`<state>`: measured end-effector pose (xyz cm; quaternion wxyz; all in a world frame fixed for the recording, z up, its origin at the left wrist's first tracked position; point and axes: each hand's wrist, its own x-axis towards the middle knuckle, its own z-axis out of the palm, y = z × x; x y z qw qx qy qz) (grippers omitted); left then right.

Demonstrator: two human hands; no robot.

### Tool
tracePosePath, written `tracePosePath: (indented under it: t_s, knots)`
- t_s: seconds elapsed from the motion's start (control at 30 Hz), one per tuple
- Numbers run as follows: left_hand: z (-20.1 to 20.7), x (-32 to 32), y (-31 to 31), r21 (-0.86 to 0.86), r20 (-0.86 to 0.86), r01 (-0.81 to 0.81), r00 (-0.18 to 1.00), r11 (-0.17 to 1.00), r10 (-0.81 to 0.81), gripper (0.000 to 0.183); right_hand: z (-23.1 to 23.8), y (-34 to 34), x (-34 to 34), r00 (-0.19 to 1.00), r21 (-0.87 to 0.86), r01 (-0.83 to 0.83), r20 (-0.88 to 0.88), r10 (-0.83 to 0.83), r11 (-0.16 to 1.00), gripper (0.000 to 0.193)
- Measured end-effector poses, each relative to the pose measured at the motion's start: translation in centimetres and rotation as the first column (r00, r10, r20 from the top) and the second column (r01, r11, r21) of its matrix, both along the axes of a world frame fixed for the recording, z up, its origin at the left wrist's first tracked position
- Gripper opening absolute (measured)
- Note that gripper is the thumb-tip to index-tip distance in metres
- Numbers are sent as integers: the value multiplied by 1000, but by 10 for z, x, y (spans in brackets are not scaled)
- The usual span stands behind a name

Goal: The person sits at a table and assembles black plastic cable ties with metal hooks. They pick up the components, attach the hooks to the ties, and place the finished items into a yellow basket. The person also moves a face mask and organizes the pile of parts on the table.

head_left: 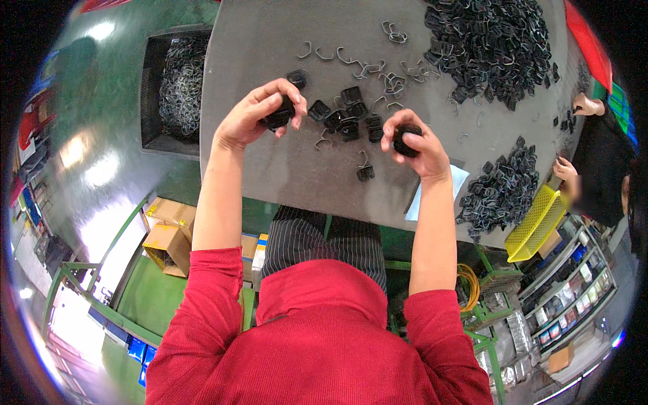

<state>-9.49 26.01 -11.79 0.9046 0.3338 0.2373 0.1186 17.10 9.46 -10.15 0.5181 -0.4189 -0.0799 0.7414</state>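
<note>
My left hand (247, 120) is closed around a black plastic piece (279, 116), held above the grey table (283, 175). In my right hand (432, 154), the fingers and thumb grip another black plastic piece (407, 140). Between the hands lies a loose group of square black plastic pieces (349, 128). One single black piece (295, 78) rests just beyond my left hand, and another with a wire hook (365, 173) lies nearer me. Bent metal wire hooks (393, 83) are scattered farther back. The fingers partly hide both held pieces.
A large heap of black pieces with hooks (493, 47) covers the far right; a smaller heap (503, 185) lies nearer, beside a pale blue sheet (445, 192). A black crate of wire hooks (154, 121) stands left. A yellow basket (536, 223) and a co-worker's hands (567, 169) are right.
</note>
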Motion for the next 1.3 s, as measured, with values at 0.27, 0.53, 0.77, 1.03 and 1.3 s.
tracePosePath:
  t_s: [0.27, 0.53, 0.77, 1.03, 1.3]
  knots:
    - [-9, 51, -59, 632, -774, 594, 519, 498, 364, 34, -35, 42, -51, -117, -356, -137, 933, 342, 925, 18]
    - [-2, 37, -38, 245, -685, 220, 729, 944, 8, 23, 0, 0, 4, 974, -70, 97, 210, -81, 993, 15]
    - [9, 35, -21, 171, -636, 291, 762, 941, -120, 21, -28, -8, -10, 320, -248, -246, 892, 320, 937, 31]
    - [10, 21, -29, -78, -298, 125, 944, 989, -143, 13, -23, -2, -31, -221, -383, -315, 919, 325, 868, 40]
    - [-3, 43, -41, -108, -232, -41, 973, 993, 15, 15, -30, -19, -23, 450, -348, -248, 785, 426, 904, 27]
